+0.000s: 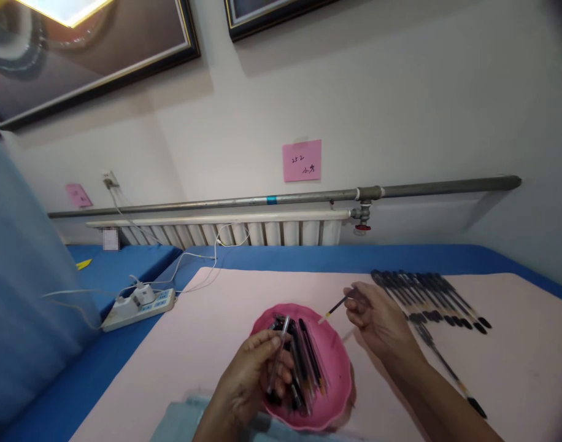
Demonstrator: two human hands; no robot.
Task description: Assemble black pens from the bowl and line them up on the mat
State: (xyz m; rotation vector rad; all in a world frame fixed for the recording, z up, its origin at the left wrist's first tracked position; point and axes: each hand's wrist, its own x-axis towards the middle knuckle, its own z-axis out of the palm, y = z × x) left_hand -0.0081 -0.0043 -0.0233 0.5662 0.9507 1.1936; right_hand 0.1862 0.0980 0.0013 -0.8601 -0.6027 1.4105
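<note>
- A light blue cloth (182, 420) lay at the near edge, partly behind the left forearm.
- The person's left hand (250, 370) pinched a clear tube (285, 323) between thumb and fingers, tilted, above the near left part of the bowl.
- The right hand (377, 319) pinched a slim dark rod (338, 305) by its upper end; the rod slanted down and left, its yellow-and-pale tip over the bowl's far right side.
- The pink bowl (340, 374), wavy-rimmed, held dark and clear pens (308, 353), mostly in its left and middle; its right side was bare.
- To the right, one dark stick (450, 370) lay slanted, nearer than a row of similar sticks (440, 294) set side by side.
- Beneath lay a pale pink sheet (216, 331) on a blue surface (304, 260).
- At far left, a white power strip (138, 311) carried plugged-in adapters.
- Behind stood a white radiator (276, 232), with a metal pipe (304, 197) above.
- On the wall hung a pink note (302, 161) with handwriting and, higher, framed pictures (124, 67).
</note>
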